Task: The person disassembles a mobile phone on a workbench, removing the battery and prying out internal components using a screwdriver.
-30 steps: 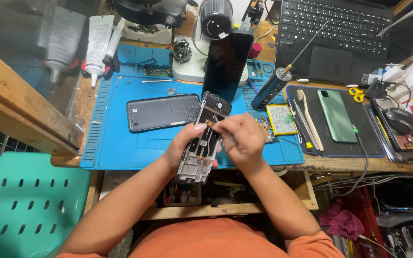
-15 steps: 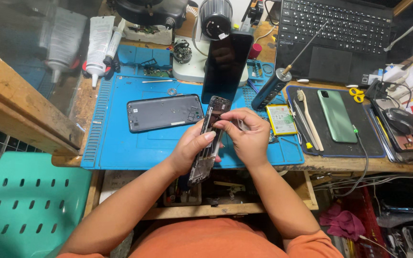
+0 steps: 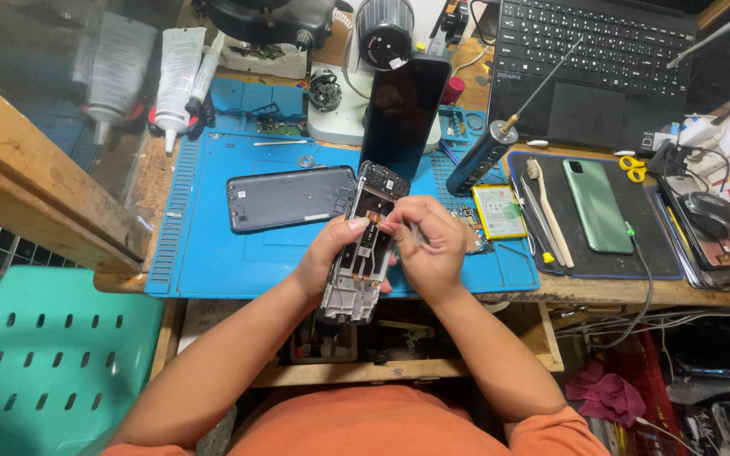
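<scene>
Cluttered repair desk [image 3: 213,245], blue mat. Left hand [image 3: 331,253] clenched round opened phone frame [image 3: 363,253], held above desk's near edge. Right hand [image 3: 433,249] pinches at frame's upper interior; fingertip contents unclear. Grey back cover [image 3: 291,198] lies mid-mat. Step, judged: internal part removal; next needs steady fine pinch.

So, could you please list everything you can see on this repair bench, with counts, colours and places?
opened phone frame: 1, black and silver, in both hands
phone back cover: 1, grey, on the mat
work mat: 1, blue, bench centre
dark phone: 1, black, propped upright behind
battery: 1, white-green, mat's right edge
green phone: 1, on black pad, right
laptop: 1, black, far right
glue tube: 1, white, far left
chair: 1, teal, lower left
left hand: gripping frame
right hand: fingertips on frame
</scene>
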